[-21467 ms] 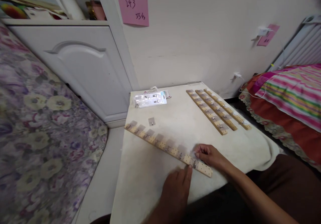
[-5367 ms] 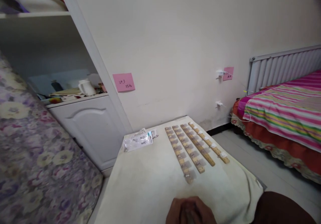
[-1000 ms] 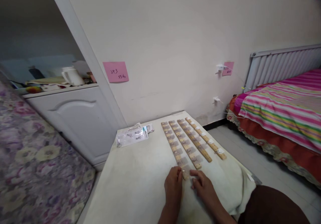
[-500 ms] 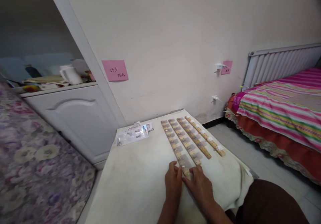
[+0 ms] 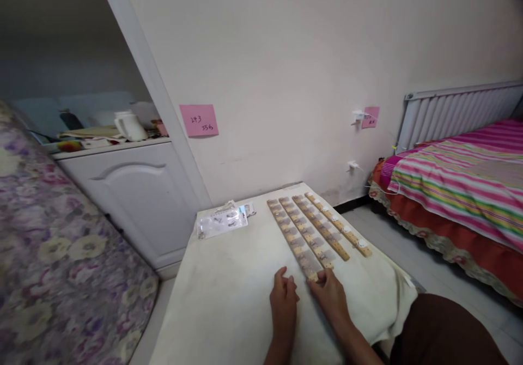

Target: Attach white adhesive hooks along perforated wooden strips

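Observation:
Several long wooden strips (image 5: 310, 229) with small clear packets on them lie side by side on a cloth-covered table (image 5: 232, 294). My right hand (image 5: 330, 293) rests at the near end of the leftmost strip (image 5: 292, 239), fingertips touching it, fingers curled. My left hand (image 5: 283, 299) lies flat on the cloth just left of that end, fingers stretched out and holding nothing.
A clear plastic packet (image 5: 223, 222) lies at the table's far left corner. A white cabinet (image 5: 134, 190) stands behind, a pink note (image 5: 199, 120) on the wall. A floral mattress (image 5: 53, 256) is at left, a striped bed (image 5: 461, 174) at right.
Both hands have slid back a little from the strip's near end; the left hand has let go and lies flat. The strip now sits closer to its neighbours.

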`<state>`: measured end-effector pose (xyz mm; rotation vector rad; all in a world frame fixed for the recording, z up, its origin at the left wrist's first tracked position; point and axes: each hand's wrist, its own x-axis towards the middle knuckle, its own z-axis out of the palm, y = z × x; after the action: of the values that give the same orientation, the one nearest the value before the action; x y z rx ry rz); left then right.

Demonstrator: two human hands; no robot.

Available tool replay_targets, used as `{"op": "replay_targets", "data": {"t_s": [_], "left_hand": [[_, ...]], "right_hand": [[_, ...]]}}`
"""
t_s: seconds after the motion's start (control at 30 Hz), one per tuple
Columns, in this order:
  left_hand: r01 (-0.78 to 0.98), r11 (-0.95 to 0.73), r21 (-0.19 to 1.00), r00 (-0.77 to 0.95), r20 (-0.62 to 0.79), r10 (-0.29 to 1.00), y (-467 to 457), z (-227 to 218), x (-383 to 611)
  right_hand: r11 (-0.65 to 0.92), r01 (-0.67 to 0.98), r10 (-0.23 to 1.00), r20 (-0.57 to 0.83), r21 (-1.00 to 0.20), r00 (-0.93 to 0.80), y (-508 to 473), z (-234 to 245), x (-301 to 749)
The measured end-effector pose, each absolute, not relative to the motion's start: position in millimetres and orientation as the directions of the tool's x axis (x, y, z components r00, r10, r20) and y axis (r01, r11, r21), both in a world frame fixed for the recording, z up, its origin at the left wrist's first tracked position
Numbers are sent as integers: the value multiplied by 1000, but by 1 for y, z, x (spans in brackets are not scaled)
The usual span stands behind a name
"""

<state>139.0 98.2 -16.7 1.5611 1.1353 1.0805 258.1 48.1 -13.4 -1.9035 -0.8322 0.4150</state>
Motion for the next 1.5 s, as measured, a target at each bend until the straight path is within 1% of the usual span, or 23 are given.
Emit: {"op": "replay_targets", "data": {"t_s": [0.07, 0.1, 0.17, 0.23, 0.33, 0.47, 0.57, 0.7, 0.83, 0.93, 1.03, 1.2, 1.27, 1.37, 1.43, 1.5], "left_hand": [[161, -164, 973, 197, 131, 972, 97, -19, 136], [156, -164, 974, 201, 131, 971, 96, -19, 135], [154, -165, 974, 205, 132, 970, 95, -20, 133], [157, -167, 973, 209, 133, 969, 93, -19, 132], [147, -163, 976, 211, 130, 969, 91, -19, 129], [120, -155, 981, 221, 126, 967, 89, -19, 125], [89, -130, 987, 220, 108, 969, 88, -19, 123], [38, -92, 995, 206, 82, 975, 86, -21, 118], [69, -51, 996, 134, 42, 990, 84, -20, 108], [95, -62, 994, 71, 55, 996, 81, -15, 101], [134, -38, 990, 60, 30, 998, 74, -7, 97], [200, -21, 979, 112, -2, 994, 51, 0, 93], [221, -57, 974, 143, 25, 989, 41, 0, 89], [286, -128, 949, 128, 95, 987, 26, -4, 77], [360, -150, 921, 101, 121, 988, 17, -6, 66], [429, -140, 892, 78, 118, 990, 8, -7, 54]], "right_hand": [[-212, 141, 696, -48, -967, 716, 52, -15, 257], [-166, 10, 704, -111, -986, 702, 54, -17, 256], [-90, -245, 737, -230, -965, 636, 57, -18, 254], [-62, -434, 790, -310, -899, 529, 58, -18, 252], [-67, -594, 854, -354, -801, 381, 57, -15, 250], [-56, -714, 870, -385, -697, 308, 56, -8, 247], [-75, -740, 868, -409, -669, 282, 57, -6, 246], [-137, -717, 893, -399, -684, 210, 58, -7, 244], [-191, -684, 926, -361, -704, 113, 59, -9, 244], [-222, -640, 921, -375, -736, 111, 57, -11, 239], [-204, -613, 926, -354, -763, 133, 46, -12, 227], [-132, -633, 964, -248, -763, 98, 14, -13, 200], [-140, -645, 968, -242, -752, 72, 2, -16, 187], [-166, -655, 966, -254, -737, 41, -13, -25, 167], [-160, -631, 971, -237, -759, 38, -22, -32, 154], [-151, -577, 977, -211, -803, 38, -30, -39, 144]]}}
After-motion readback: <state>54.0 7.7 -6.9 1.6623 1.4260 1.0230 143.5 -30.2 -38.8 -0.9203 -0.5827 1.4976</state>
